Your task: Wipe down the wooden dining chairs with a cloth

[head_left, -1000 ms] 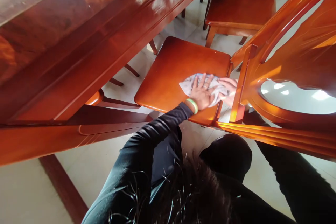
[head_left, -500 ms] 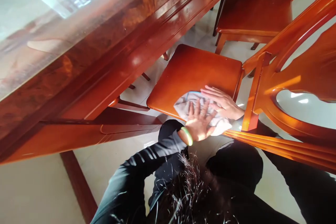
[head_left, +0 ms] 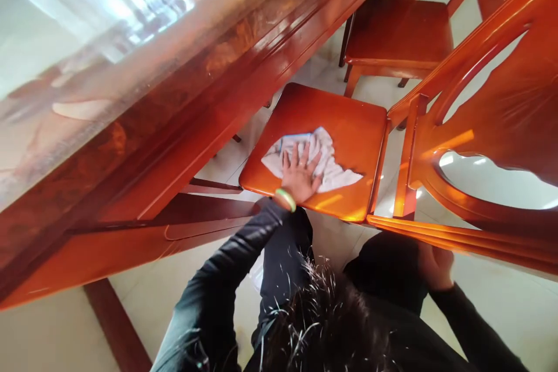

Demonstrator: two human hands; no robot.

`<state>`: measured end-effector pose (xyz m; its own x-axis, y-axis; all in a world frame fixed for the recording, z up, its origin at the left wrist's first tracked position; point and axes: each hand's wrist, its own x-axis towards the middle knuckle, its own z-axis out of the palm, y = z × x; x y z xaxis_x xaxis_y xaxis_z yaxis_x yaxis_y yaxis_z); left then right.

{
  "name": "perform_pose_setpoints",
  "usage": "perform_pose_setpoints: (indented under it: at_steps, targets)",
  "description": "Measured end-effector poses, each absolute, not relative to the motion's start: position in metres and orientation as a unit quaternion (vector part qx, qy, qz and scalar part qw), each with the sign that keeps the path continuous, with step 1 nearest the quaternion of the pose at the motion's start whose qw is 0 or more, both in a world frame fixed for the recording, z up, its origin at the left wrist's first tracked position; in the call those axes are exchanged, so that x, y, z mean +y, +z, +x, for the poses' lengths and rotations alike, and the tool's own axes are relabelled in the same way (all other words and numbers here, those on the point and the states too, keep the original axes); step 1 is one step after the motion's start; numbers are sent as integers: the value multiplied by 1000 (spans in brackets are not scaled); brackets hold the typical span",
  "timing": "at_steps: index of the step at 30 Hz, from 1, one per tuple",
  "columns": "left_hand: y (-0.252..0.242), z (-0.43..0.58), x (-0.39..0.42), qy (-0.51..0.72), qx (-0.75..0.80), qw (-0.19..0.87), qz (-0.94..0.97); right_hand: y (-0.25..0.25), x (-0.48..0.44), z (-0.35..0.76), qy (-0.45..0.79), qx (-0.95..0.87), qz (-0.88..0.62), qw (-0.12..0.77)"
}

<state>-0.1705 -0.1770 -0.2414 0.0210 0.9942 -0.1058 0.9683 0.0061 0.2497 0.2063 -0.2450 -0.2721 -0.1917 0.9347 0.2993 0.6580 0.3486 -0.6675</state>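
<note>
My left hand [head_left: 300, 175] lies flat with fingers spread on a white cloth [head_left: 325, 161] spread over the seat [head_left: 353, 122] of an orange-brown wooden chair. A green bangle sits on that wrist. My right hand [head_left: 436, 267] is low on the right, under the chair's curved back [head_left: 501, 99], resting against my dark trouser leg; its fingers are hidden from me. Both sleeves are black.
A glossy wooden dining table [head_left: 143, 87] with a glass top runs along the left, its edge just above the seat. A second matching chair [head_left: 399, 35] stands behind. The floor [head_left: 514, 308] is pale tile. My hair hangs into the bottom of the view.
My right hand left the cloth and dropped down below the chair back. My left hand slid the cloth leftward toward the seat's front edge, and the cloth now lies more spread out.
</note>
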Motion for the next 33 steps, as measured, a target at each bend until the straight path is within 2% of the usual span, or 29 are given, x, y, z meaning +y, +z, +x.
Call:
perform_pose_setpoints:
  at_steps: [2,4,6,9,12,16,22,29,33]
  targets:
    - [-241,-148,-211,34,660,149,735,-278,-289,209,270,-763,-468,356]
    - [-242,-121,-226,26,616,167,769,-279,-315,192,350,-797,-369,326]
    - [-244,-105,-218,22,591,159,790,-273,-312,155,375,-817,-329,289]
    - [-246,-120,-178,6,594,128,794,-259,-255,74,317,-822,-390,267]
    - [-242,-172,-146,-2,668,96,738,-252,-178,-7,261,-840,-419,227]
    - [-237,-223,-169,14,744,61,665,-264,-143,-61,222,-879,-396,145]
    - [-254,-219,-247,24,775,26,631,-284,-190,-52,210,-917,-296,168]
    - [-237,-257,-182,-10,766,87,637,-278,-135,-102,216,-896,-351,164]
    - [-234,-247,-198,-29,789,61,611,-284,-146,-94,190,-905,-325,196]
